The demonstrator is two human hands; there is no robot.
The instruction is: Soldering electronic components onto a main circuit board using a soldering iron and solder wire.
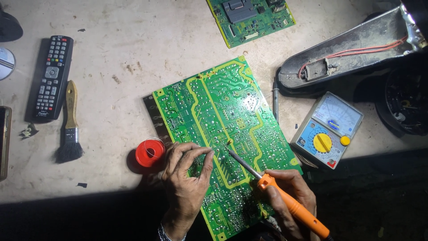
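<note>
A pale, stained worktable fills the view, and the biggest thing on it is a green circuit board lying solder side up, tilted, near the middle. Beyond it at the top edge lies a second green board, and to the right an opened metal housing with red wires, then an analog meter with a yellow dial just beside the main board. At the left lie a black remote control and a wooden-handled brush. A red spool of solder wire sits touching the board's lower left edge. The right hand is closed around the orange handle of a soldering iron, whose tip rests on a joint near the board's centre. The left hand rests on the board with thumb and forefinger pinched together, seemingly feeding thin solder toward the tip, though the wire is too fine to make out. Judging by this, one joint is being worked now; how many are finished or remain cannot be told from the board.
</note>
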